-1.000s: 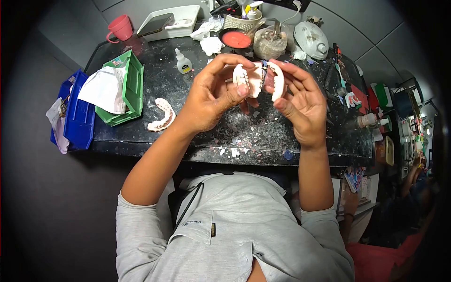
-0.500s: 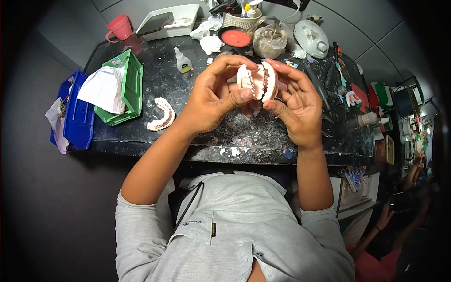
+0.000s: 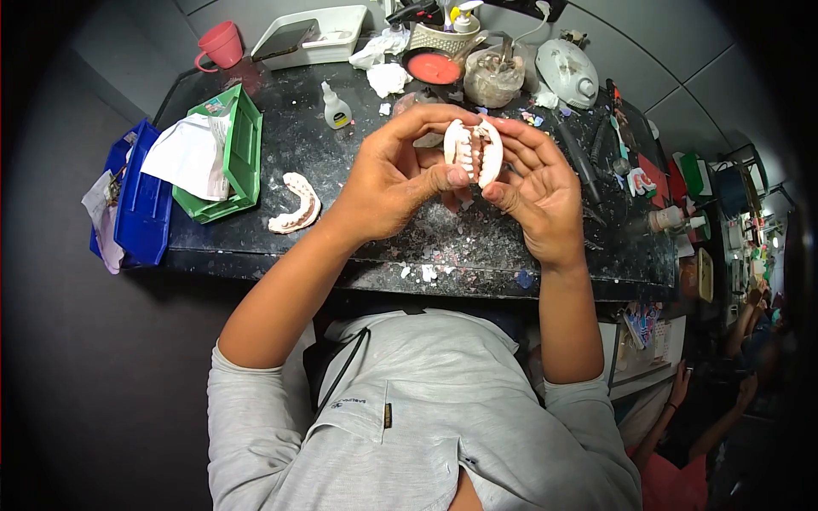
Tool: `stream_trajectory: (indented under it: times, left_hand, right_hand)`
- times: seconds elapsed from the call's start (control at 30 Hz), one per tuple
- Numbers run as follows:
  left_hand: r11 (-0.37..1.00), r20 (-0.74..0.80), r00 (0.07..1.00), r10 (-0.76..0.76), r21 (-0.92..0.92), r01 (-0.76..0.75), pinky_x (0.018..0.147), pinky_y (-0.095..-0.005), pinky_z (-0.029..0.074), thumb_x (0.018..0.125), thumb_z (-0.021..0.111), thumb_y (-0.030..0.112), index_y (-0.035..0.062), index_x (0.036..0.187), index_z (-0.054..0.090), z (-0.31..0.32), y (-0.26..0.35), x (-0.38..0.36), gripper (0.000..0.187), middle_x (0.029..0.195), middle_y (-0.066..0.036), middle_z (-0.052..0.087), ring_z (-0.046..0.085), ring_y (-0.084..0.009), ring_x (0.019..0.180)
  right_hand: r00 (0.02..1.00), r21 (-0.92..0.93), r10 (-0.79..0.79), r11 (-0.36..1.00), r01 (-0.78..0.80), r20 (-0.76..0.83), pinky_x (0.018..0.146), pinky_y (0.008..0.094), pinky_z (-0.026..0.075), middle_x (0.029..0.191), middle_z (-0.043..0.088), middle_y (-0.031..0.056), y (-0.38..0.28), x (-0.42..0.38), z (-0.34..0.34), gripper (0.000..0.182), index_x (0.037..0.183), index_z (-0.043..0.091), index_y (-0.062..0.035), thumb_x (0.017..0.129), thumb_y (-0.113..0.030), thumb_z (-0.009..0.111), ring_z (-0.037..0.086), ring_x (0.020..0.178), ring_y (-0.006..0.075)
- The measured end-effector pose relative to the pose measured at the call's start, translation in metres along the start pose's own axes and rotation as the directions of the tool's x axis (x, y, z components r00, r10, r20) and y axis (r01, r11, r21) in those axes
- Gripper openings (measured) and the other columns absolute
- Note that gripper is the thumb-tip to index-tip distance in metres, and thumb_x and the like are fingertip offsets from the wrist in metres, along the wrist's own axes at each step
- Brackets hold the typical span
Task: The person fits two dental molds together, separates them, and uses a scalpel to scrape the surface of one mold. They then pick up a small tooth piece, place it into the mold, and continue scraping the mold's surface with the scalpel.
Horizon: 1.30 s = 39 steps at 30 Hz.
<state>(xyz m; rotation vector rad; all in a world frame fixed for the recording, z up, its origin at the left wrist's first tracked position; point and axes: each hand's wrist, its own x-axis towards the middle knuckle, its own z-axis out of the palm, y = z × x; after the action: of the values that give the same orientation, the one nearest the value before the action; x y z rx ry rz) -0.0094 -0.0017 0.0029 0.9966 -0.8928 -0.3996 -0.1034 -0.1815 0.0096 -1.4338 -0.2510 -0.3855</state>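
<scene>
Above the black worktop I hold two white plaster dental casts (image 3: 474,152) with teeth, pressed together face to face. My left hand (image 3: 394,180) grips the left cast, thumb on its lower edge and fingers curled over the top. My right hand (image 3: 537,192) clasps the right cast from the other side. A third plaster cast (image 3: 295,204) lies on the worktop to the left of my left forearm.
A green tray (image 3: 240,153) with white paper and a blue bin (image 3: 141,200) sit at the left. A glue bottle (image 3: 336,107), red bowl (image 3: 433,66), pink cup (image 3: 221,44), white tray (image 3: 308,37) and tools crowd the far edge. Plaster chips litter the worktop (image 3: 477,247). Another person sits at lower right.
The two casts, held apart a second ago, have been brought together until they meet. Both hands shifted slightly to the right and closer together.
</scene>
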Motion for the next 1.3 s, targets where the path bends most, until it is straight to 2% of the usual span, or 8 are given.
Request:
stream_trajectory:
  times: [0.53, 0.6, 0.73, 0.93, 1.0, 1.13, 1.23, 1.3]
  left_hand:
    - [0.999, 0.038, 0.999, -0.004, 0.052, 0.002, 0.071, -0.0309, 0.061, 0.091, 0.075, 0.016, 0.0006, 0.136, 0.055, -0.0004, 0.0009, -0.0029, 0.051, 0.127, -0.013, 0.061, 0.066, -0.0211, 0.103]
    - [0.994, 0.067, 0.996, 0.061, 0.084, -0.066, 0.073, -0.0312, 0.061, 0.092, 0.074, 0.015, 0.0001, 0.137, 0.054, -0.0012, -0.0012, -0.0021, 0.052, 0.129, -0.014, 0.060, 0.066, -0.0218, 0.103]
    - [0.992, 0.077, 0.995, 0.068, 0.100, -0.076, 0.074, -0.0311, 0.061, 0.091, 0.074, 0.014, -0.0005, 0.137, 0.054, -0.0003, -0.0007, -0.0021, 0.052, 0.131, -0.015, 0.060, 0.066, -0.0222, 0.104]
    - [0.997, 0.041, 0.999, 0.027, 0.075, -0.030, 0.087, -0.0352, 0.059, 0.091, 0.073, 0.014, -0.0017, 0.138, 0.053, 0.0007, -0.0005, -0.0024, 0.053, 0.132, -0.015, 0.060, 0.064, -0.0229, 0.112]
    - [0.983, 0.066, 0.996, 0.058, 0.173, -0.068, 0.092, -0.0366, 0.057, 0.092, 0.073, 0.016, -0.0020, 0.139, 0.052, -0.0001, -0.0012, -0.0030, 0.054, 0.133, -0.016, 0.061, 0.063, -0.0228, 0.114]
    - [0.980, 0.075, 0.994, 0.074, 0.182, -0.087, 0.092, -0.0354, 0.057, 0.093, 0.072, 0.017, -0.0017, 0.139, 0.052, -0.0029, -0.0049, -0.0028, 0.054, 0.133, -0.015, 0.060, 0.063, -0.0226, 0.116]
    - [0.996, 0.025, 1.000, 0.005, 0.088, -0.008, 0.084, -0.0356, 0.060, 0.095, 0.070, 0.020, -0.0023, 0.139, 0.051, -0.0015, -0.0025, -0.0016, 0.052, 0.128, -0.017, 0.063, 0.066, -0.0229, 0.109]
    - [0.992, -0.048, 0.991, -0.124, 0.005, 0.124, 0.072, -0.0353, 0.062, 0.100, 0.062, 0.030, -0.0031, 0.136, 0.051, -0.0035, -0.0018, -0.0006, 0.050, 0.116, -0.018, 0.067, 0.071, -0.0243, 0.094]
  right_hand:
    - [1.000, -0.066, -0.021, 0.998, 0.019, -0.020, 0.104, 0.0362, 0.052, 0.140, 0.055, 0.0183, 0.0064, -0.0014, 0.0000, 0.063, 0.136, 0.048, 0.0044, 0.082, 0.000, 0.079, 0.055, 0.129, 0.0254]
    - [1.000, -0.065, -0.020, 0.998, 0.019, -0.018, 0.103, 0.0352, 0.053, 0.140, 0.055, 0.0182, 0.0072, -0.0014, -0.0005, 0.062, 0.136, 0.048, 0.0043, 0.083, 0.001, 0.079, 0.056, 0.128, 0.0250]
    - [1.000, -0.072, -0.002, 0.997, -0.001, -0.031, 0.102, 0.0350, 0.054, 0.140, 0.055, 0.0182, 0.0061, -0.0027, 0.0012, 0.062, 0.136, 0.048, 0.0044, 0.083, 0.000, 0.079, 0.057, 0.127, 0.0242]
    - [0.999, -0.144, -0.006, 0.990, 0.001, -0.039, 0.099, 0.0341, 0.055, 0.140, 0.055, 0.0189, 0.0049, -0.0036, 0.0015, 0.062, 0.136, 0.048, 0.0046, 0.083, -0.001, 0.079, 0.059, 0.125, 0.0243]
    - [0.998, -0.180, -0.001, 0.984, -0.009, -0.058, 0.097, 0.0333, 0.057, 0.140, 0.055, 0.0191, 0.0077, -0.0046, 0.0007, 0.061, 0.136, 0.049, 0.0034, 0.084, -0.002, 0.079, 0.060, 0.124, 0.0243]
    - [0.996, -0.221, -0.071, 0.974, 0.058, -0.049, 0.094, 0.0321, 0.057, 0.139, 0.057, 0.0185, 0.0094, -0.0048, 0.0018, 0.060, 0.137, 0.051, 0.0030, 0.085, -0.006, 0.080, 0.060, 0.124, 0.0240]
    - [0.994, -0.255, -0.096, 0.964, 0.079, -0.054, 0.090, 0.0307, 0.057, 0.132, 0.062, 0.0190, 0.0085, -0.0067, 0.0029, 0.059, 0.137, 0.054, 0.0040, 0.086, -0.012, 0.080, 0.063, 0.121, 0.0232]
    - [0.996, -0.441, -0.070, 0.897, 0.039, -0.054, 0.087, 0.0302, 0.055, 0.123, 0.067, 0.0179, 0.0083, -0.0095, 0.0021, 0.056, 0.136, 0.058, 0.0021, 0.088, -0.016, 0.079, 0.066, 0.113, 0.0211]
